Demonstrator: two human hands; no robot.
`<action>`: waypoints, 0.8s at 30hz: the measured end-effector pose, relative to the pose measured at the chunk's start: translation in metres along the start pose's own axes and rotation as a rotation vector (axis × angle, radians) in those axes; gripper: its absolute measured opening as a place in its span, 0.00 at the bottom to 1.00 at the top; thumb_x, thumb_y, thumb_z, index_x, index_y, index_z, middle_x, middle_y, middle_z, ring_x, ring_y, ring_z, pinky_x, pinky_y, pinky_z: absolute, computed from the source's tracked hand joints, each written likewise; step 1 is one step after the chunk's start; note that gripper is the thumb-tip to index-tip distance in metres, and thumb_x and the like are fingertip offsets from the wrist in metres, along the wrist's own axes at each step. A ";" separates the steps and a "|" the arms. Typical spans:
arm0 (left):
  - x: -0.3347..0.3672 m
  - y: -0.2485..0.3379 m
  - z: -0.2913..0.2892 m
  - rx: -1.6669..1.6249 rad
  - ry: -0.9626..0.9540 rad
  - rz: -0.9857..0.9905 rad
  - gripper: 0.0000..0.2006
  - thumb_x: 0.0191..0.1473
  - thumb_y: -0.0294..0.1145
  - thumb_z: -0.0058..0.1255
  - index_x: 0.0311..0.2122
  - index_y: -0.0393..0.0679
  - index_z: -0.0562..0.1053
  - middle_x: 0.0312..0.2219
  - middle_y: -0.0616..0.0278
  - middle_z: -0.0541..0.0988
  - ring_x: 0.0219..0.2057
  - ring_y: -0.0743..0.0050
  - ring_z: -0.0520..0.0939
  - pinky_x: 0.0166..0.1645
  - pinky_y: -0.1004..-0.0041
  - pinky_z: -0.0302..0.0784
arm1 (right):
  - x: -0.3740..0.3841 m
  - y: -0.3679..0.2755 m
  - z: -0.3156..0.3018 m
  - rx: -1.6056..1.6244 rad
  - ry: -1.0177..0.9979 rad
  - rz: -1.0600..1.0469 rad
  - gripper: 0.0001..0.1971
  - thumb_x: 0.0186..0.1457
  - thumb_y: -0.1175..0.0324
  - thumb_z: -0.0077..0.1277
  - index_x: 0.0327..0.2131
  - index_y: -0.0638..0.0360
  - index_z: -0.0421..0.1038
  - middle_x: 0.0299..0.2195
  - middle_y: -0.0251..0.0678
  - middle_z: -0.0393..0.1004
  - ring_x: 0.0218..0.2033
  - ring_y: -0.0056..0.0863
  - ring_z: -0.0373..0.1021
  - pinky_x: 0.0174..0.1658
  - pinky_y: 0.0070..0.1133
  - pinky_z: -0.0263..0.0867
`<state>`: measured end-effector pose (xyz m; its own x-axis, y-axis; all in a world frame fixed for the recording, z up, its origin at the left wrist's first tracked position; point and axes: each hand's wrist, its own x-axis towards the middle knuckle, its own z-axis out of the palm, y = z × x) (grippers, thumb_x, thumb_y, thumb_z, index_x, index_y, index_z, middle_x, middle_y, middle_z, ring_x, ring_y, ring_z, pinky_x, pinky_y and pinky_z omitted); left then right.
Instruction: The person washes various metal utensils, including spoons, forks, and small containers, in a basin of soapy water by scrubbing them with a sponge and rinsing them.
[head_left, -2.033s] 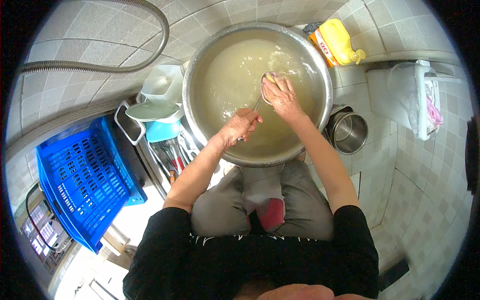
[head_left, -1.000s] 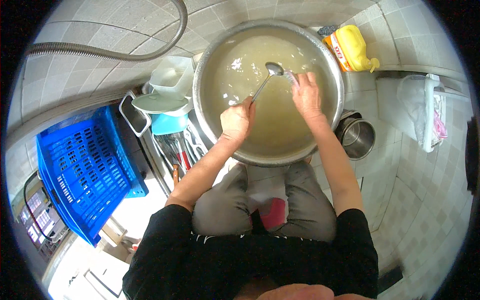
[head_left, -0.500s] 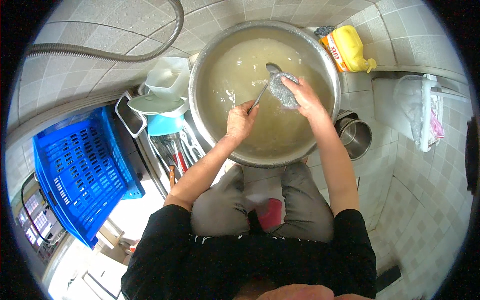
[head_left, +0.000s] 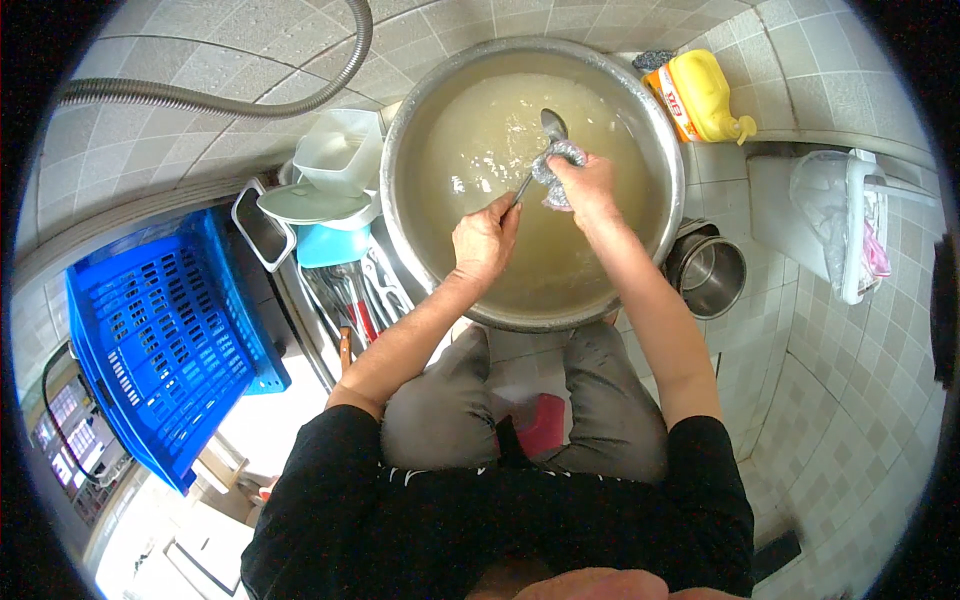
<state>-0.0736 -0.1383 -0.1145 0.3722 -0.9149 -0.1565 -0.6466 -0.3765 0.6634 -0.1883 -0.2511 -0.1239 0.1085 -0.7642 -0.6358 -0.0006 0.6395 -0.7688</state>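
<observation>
Over a large round metal basin (head_left: 402, 245) of cloudy water, my left hand (head_left: 484, 238) grips the handle end of a spoon (head_left: 553, 124). The spoon slants up and to the right, its bowl pointing toward the basin's far side. My right hand (head_left: 588, 186) is closed on a grey, mesh-like scouring pad (head_left: 556, 172). The pad is bunched around the spoon's handle just below the bowl and hides that stretch of it.
A yellow jug (head_left: 703, 97) stands at the back right, with metal pots (head_left: 712, 272) below it. On the left are stacked plastic containers (head_left: 338, 150), assorted utensils (head_left: 352, 300) and blue crates (head_left: 165, 335). A lined bin (head_left: 850, 225) is far right.
My right hand has moved slightly left and folded the scouring pad around the spoon's handle. Before, the pad lay flatter across it. My left hand has hardly moved.
</observation>
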 end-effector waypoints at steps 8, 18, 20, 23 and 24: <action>-0.004 0.000 -0.007 0.060 -0.082 0.034 0.08 0.50 0.39 0.48 0.34 0.50 0.73 0.19 0.54 0.75 0.22 0.52 0.77 0.29 0.61 0.72 | 0.006 0.002 -0.013 0.020 -0.055 0.003 0.07 0.42 0.72 0.54 0.28 0.64 0.72 0.20 0.32 0.71 0.17 0.19 0.67 0.15 0.22 0.67; -0.013 -0.013 0.005 0.051 -0.113 -0.005 0.10 0.49 0.40 0.50 0.37 0.51 0.75 0.19 0.53 0.76 0.23 0.54 0.78 0.29 0.64 0.73 | 0.002 0.043 -0.009 -0.147 -0.041 -0.018 0.07 0.40 0.70 0.53 0.25 0.65 0.74 0.18 0.31 0.71 0.18 0.19 0.67 0.22 0.22 0.63; -0.011 -0.016 0.006 0.006 -0.108 -0.081 0.08 0.49 0.40 0.50 0.31 0.49 0.75 0.19 0.54 0.75 0.22 0.53 0.77 0.29 0.63 0.72 | 0.016 0.029 -0.021 -0.066 0.035 -0.125 0.09 0.40 0.69 0.55 0.25 0.65 0.74 0.18 0.29 0.71 0.19 0.18 0.67 0.23 0.21 0.63; -0.004 -0.010 0.005 -0.186 -0.161 -0.162 0.09 0.49 0.39 0.50 0.31 0.46 0.75 0.19 0.53 0.74 0.21 0.56 0.75 0.29 0.66 0.71 | 0.051 0.013 -0.069 -0.365 0.310 -0.386 0.11 0.41 0.64 0.56 0.25 0.64 0.73 0.19 0.38 0.73 0.20 0.29 0.70 0.26 0.26 0.64; -0.003 -0.013 0.008 -0.186 -0.158 -0.160 0.09 0.49 0.39 0.50 0.31 0.46 0.75 0.19 0.53 0.74 0.21 0.56 0.75 0.29 0.66 0.71 | 0.060 0.015 -0.079 -0.557 0.390 -0.588 0.12 0.42 0.63 0.56 0.25 0.64 0.73 0.20 0.42 0.74 0.21 0.35 0.71 0.27 0.30 0.65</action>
<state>-0.0711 -0.1320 -0.1285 0.3421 -0.8629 -0.3719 -0.4493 -0.4978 0.7419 -0.2601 -0.2944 -0.1788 -0.1014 -0.9944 -0.0292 -0.5443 0.0800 -0.8350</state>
